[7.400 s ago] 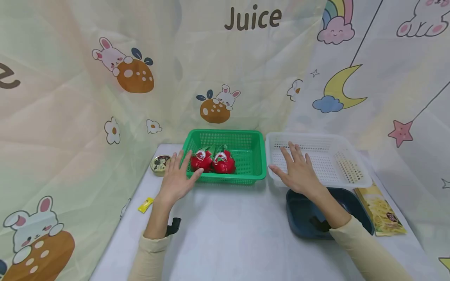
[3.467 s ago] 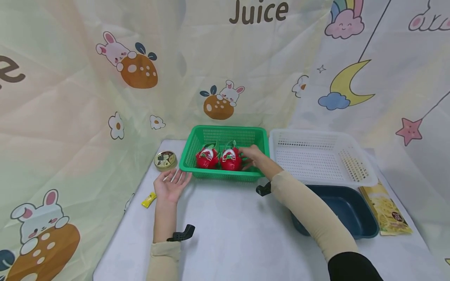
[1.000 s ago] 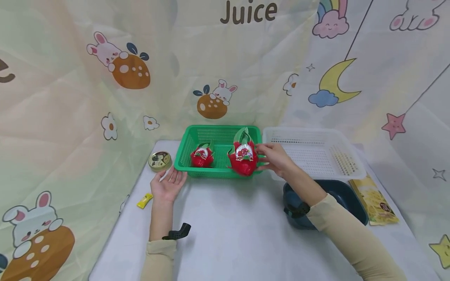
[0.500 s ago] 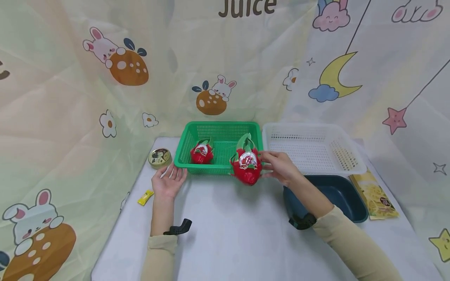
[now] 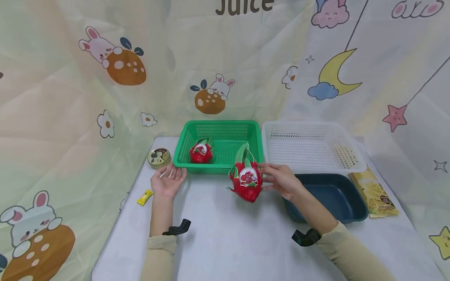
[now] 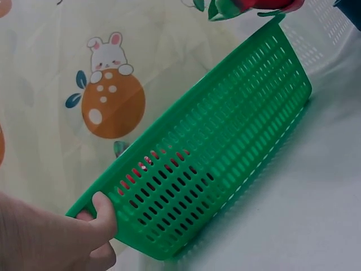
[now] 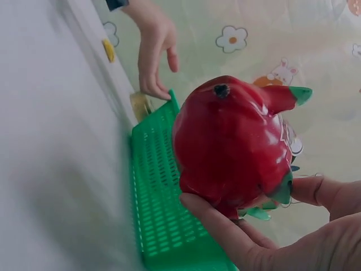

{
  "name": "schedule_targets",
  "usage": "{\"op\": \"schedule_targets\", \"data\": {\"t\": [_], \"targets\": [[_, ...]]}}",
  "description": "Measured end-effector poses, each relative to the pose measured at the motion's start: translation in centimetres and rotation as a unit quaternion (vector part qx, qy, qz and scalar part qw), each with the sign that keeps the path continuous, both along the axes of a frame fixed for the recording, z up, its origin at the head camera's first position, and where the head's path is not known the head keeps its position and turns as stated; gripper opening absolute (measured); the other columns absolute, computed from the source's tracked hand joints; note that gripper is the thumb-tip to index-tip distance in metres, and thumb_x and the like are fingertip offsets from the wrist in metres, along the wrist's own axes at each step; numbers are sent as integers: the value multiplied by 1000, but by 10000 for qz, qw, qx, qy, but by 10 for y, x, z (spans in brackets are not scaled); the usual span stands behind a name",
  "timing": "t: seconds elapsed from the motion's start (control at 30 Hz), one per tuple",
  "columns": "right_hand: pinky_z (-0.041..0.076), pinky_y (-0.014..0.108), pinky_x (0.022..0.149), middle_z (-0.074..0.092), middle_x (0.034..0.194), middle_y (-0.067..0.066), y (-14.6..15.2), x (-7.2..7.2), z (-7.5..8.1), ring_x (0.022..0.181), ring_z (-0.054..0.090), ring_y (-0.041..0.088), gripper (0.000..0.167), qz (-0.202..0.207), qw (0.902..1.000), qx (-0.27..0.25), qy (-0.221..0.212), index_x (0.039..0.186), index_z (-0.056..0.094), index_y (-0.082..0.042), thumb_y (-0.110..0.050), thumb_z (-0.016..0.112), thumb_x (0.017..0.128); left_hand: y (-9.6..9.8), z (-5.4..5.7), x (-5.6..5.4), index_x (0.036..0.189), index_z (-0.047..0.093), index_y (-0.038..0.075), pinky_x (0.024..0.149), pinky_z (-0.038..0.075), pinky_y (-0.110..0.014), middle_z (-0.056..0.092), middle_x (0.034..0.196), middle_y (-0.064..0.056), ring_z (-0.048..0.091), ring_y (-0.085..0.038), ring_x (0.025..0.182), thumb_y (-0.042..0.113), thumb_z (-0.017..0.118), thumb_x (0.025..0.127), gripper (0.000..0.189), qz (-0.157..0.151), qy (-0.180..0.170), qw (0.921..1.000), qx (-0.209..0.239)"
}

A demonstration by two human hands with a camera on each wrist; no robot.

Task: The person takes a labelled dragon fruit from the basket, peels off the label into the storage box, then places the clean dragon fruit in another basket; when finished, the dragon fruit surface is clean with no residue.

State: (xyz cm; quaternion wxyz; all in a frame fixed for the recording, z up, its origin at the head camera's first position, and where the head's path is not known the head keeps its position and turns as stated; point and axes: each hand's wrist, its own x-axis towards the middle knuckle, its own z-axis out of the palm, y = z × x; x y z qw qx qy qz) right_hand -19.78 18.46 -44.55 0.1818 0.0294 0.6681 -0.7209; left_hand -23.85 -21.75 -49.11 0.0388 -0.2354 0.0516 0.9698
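Observation:
My right hand (image 5: 281,180) holds a red dragon fruit (image 5: 248,180) with green-tipped scales and a round label, in front of the green basket (image 5: 207,168). In the right wrist view, the thumb and fingers grip the dragon fruit (image 7: 225,147) from its side, its rounded end facing the camera. My left hand (image 5: 168,181) is palm up at the basket's front left corner, its relaxed fingers touching the rim. In the left wrist view, the left fingers (image 6: 104,217) meet that corner. Another dragon fruit (image 5: 201,152) lies inside the basket on its left side.
A white perforated basket (image 5: 302,146) stands right of the green one. In front of it is a dark blue basin (image 5: 328,197), with a yellow food packet (image 5: 376,193) beside it. At the left lie a round tin (image 5: 159,157) and a small yellow sachet (image 5: 145,197).
The right hand has reached into the green basket, taken one dragon fruit and drawn it out over the front rim toward the person. The left hand has turned palm up at the basket corner.

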Motion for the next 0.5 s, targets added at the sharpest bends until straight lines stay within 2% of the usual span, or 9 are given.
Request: {"op": "schedule_targets", "data": {"t": [0.37, 0.5], "targets": [[62, 49, 85, 59, 135, 19, -4, 21, -26, 106, 69, 27, 58, -176, 9997, -164, -25, 152, 48, 1, -20, 66, 101, -1, -3, 1, 147, 48, 12, 117, 38, -42, 47, 141, -3, 46, -19, 133, 21, 45, 110, 38, 56, 0, 10000, -8], [62, 50, 85, 65, 126, 14, -1, 29, -35, 103, 70, 26, 58, -125, 9997, -194, -87, 152, 46, 2, -18, 65, 101, 2, -5, 1, 148, 47, 12, 118, 38, -41, 45, 142, -3, 46, -19, 134, 21, 44, 110, 39, 25, 74, 9999, -110]]}}
